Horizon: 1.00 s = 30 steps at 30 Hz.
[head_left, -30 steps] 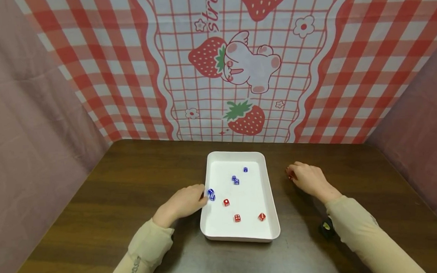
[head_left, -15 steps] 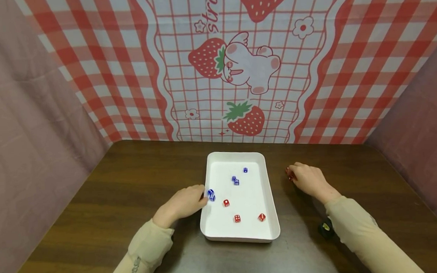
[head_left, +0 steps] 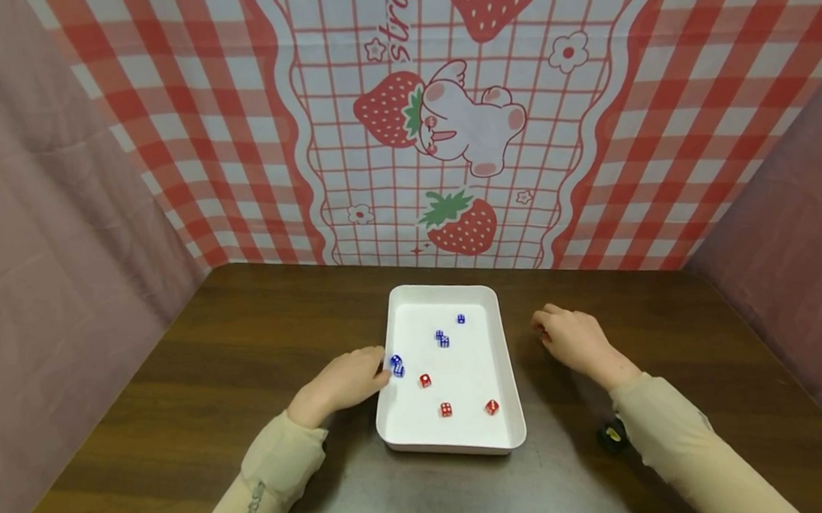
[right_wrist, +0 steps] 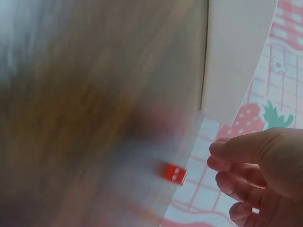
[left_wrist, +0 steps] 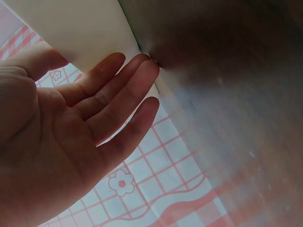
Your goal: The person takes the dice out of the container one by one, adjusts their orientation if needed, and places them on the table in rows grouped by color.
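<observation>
**Red die** point(right_wrist: 173, 173): lies loose on the bench, off the tray's right edge, just beside the right hand's fingertips and apart from them. The wrist view is blurred, so its top face cannot be read.

**Right hand** point(head_left: 572, 341): rests on the bench to the right of the tray. Its fingers are loosely curled and hold nothing.

**Left hand** point(head_left: 344, 382): flat and relaxed, with straight fingers touching the outer wall of the tray's left edge. It grips nothing.

**Tray** point(head_left: 444, 289): white, shallow and rectangular, at the middle of the bench, long side running away from the person.
- Five blue dice point(head_left: 442, 338): two at the left wall by the left hand's fingertips, two near the centre, one toward the far end.
- Three red dice point(head_left: 446, 409): all in the near half.

**Step in hand (a judgement):** dice are being taken out of the tray by colour, and one red die is out and released.

**Next move (a judgement):** a reach over the right rim and a fine fingertip pinch on one small cube, while the left hand steadies the light tray.

**Bench** point(head_left: 250, 355): dark wood-grain top. A small black object point(head_left: 610, 435) sits near its front right, by the right sleeve.

**Room:** a red-checked strawberry cloth point(head_left: 446, 125) hangs behind, with mauve drapes point(head_left: 51, 226) on both sides.
</observation>
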Motion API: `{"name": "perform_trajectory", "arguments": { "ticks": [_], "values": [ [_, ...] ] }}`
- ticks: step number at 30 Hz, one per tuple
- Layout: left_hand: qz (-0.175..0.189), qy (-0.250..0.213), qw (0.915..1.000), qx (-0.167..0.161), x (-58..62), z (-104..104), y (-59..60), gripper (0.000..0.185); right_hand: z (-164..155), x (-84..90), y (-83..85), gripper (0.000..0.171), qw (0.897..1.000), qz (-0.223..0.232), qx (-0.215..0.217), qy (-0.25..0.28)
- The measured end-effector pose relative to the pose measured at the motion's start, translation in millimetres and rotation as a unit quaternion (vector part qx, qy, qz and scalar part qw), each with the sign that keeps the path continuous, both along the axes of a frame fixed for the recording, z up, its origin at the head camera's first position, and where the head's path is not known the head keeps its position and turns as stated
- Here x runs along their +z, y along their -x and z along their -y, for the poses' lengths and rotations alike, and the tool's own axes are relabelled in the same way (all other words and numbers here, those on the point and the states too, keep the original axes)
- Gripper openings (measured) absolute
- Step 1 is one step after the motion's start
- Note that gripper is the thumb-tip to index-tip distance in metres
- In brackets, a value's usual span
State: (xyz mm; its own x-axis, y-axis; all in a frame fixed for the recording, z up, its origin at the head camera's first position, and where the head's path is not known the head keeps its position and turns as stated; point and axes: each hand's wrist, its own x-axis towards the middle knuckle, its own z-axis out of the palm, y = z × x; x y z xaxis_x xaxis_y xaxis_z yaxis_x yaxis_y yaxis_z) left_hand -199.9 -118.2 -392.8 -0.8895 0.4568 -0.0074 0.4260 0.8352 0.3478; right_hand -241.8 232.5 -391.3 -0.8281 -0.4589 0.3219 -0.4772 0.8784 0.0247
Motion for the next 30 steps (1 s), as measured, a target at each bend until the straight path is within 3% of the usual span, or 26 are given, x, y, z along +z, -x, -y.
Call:
{"name": "perform_trajectory", "arguments": {
  "ticks": [21, 30],
  "values": [
    [-0.002, 0.002, 1.0, 0.001, 3.4, -1.8, -2.0, 0.021, 44.1, 12.0, -35.8, 0.012, 0.996, -0.031, 0.079, 0.014],
    [-0.002, 0.002, 1.0, 0.0, 3.2, -1.6, -2.5, 0.021, 57.5, 12.5, -50.8, 0.014, 0.996, -0.003, 0.094, 0.0]
  ]
}}
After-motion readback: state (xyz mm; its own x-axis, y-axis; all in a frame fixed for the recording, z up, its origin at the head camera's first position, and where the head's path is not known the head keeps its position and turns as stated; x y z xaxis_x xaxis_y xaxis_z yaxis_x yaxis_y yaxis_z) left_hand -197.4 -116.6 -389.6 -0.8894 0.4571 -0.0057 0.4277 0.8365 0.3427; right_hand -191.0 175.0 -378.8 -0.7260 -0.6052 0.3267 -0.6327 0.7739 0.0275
